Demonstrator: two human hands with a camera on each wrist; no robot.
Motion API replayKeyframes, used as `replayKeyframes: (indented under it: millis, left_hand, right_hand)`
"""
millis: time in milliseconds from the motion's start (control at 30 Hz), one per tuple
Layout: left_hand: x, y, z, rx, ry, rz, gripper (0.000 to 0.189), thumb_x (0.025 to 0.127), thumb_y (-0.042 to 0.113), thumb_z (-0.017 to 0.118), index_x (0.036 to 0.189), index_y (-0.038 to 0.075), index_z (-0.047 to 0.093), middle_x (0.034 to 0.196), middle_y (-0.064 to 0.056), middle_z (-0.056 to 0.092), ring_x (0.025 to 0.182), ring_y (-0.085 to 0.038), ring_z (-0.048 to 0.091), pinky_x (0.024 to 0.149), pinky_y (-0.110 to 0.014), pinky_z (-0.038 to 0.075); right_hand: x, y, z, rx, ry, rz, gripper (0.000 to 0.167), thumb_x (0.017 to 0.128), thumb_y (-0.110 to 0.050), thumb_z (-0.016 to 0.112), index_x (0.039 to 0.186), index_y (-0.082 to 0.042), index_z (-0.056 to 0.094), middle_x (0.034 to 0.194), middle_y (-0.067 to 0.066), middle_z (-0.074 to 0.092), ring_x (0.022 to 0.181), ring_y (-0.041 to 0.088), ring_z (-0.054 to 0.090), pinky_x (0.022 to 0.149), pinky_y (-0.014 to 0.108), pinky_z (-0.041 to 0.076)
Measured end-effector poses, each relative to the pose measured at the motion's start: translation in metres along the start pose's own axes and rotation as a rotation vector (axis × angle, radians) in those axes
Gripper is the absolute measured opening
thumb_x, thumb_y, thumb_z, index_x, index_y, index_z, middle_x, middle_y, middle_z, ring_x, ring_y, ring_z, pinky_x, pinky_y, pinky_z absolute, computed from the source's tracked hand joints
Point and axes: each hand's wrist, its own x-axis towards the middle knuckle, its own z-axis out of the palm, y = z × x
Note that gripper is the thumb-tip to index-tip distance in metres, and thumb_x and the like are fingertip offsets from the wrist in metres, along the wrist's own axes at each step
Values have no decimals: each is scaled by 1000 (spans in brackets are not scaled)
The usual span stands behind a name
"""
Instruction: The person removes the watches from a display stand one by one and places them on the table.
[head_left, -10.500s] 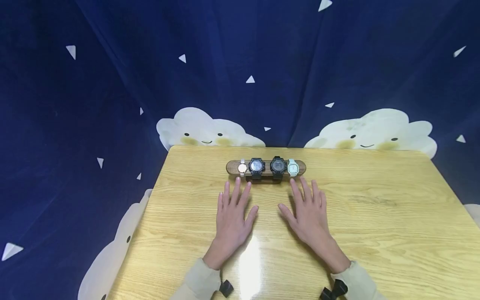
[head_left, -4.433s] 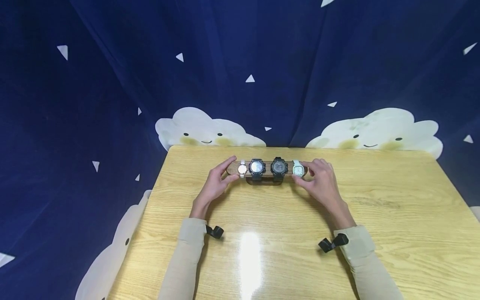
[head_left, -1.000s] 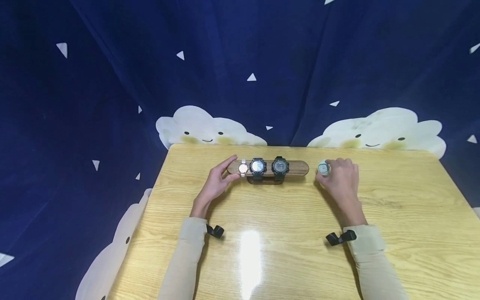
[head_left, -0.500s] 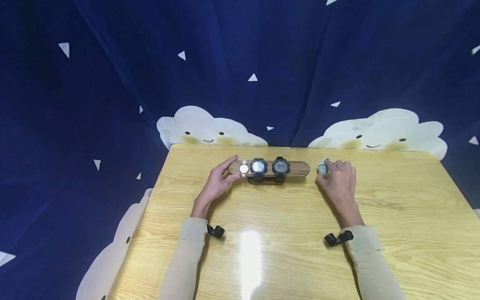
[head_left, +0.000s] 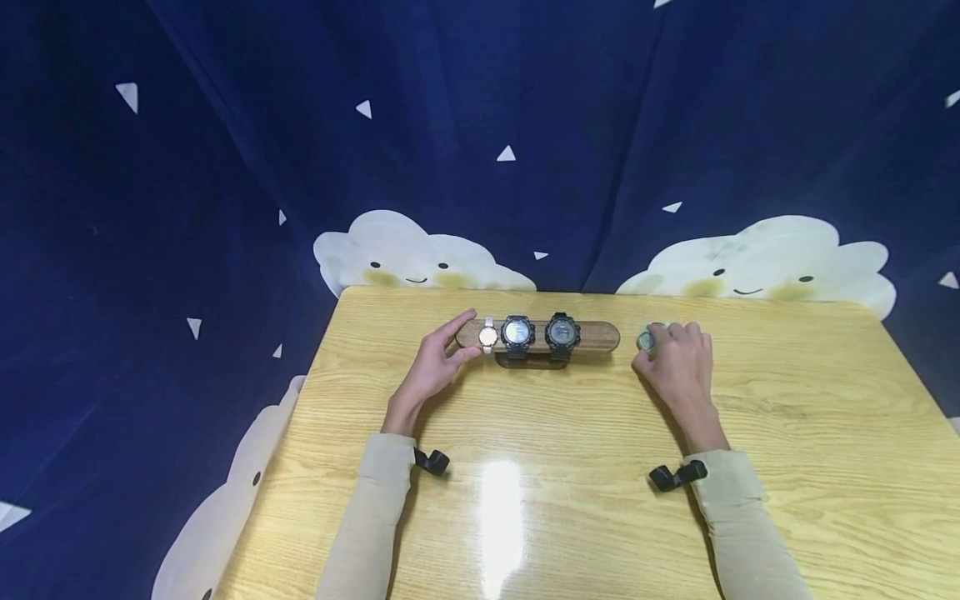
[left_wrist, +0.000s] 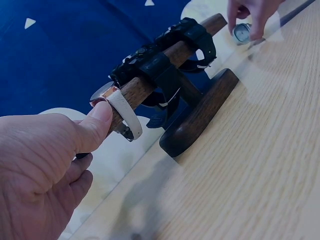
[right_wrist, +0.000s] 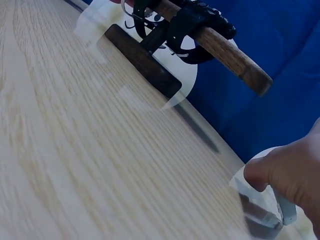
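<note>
A wooden watch stand (head_left: 599,336) stands at the back of the table, its bar raised on a dark base (left_wrist: 200,115). My left hand (head_left: 429,367) grips the bar's left end, thumb in front beside a small watch with a white strap (head_left: 488,337). Two black watches (head_left: 517,331) (head_left: 562,332) are strapped round the bar's middle. Right of the stand, my right hand (head_left: 678,367) pinches a mint-green watch (head_left: 645,340) low over the table. Fingers partly cover that watch; in the right wrist view only its pale strap (right_wrist: 286,206) shows. Whether it touches the tabletop I cannot tell.
The light wood table (head_left: 570,467) ends at the back against a dark blue curtain (head_left: 480,125) with white clouds and triangles. Small black devices (head_left: 433,462) (head_left: 677,476) are worn at both wrists.
Both hands were spread before the stand, then took hold there. The right hand has drawn the mint-green watch off the bar's right end and rightwards; lately the watch has tilted. The left hand keeps its grip.
</note>
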Motion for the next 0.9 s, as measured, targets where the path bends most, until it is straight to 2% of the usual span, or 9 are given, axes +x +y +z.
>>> replayKeyframes:
  millis: [167,400,667,900]
  left_hand:
    - [0,-1,0,-7,3,7,67,95,7,72,157,13,47,164,-12,41,153,-26,37,126,-36,28]
    - [1,-1,0,-3,4,17,65,95,7,72,156,11,49,163,-13,42,152,-28,38,127,-39,28]
    - [0,1,0,17,1,10,67,95,7,72,157,7,46,164,-13,41,153,-28,37,127,-38,28]
    - [-1,2,-1,22,3,0,67,96,8,72,157,13,47,164,-12,41,153,-27,37,127,-38,28]
  right_hand:
    - [-1,0,0,-13,-24,-15,41,74,-13,72,111,4,75,84,23,67,74,39,48,64,48,36]
    - [-2,0,1,-20,-45,-16,43,76,-13,73,115,5,74,93,26,71,75,39,49,65,48,36]
    - [-2,4,-3,-42,-84,40,45,78,-16,72,119,4,72,105,27,73,82,42,52,71,53,40]
    - [-1,11,-7,-44,-115,99,45,79,-15,73,120,4,71,105,28,72,83,42,50,73,53,39]
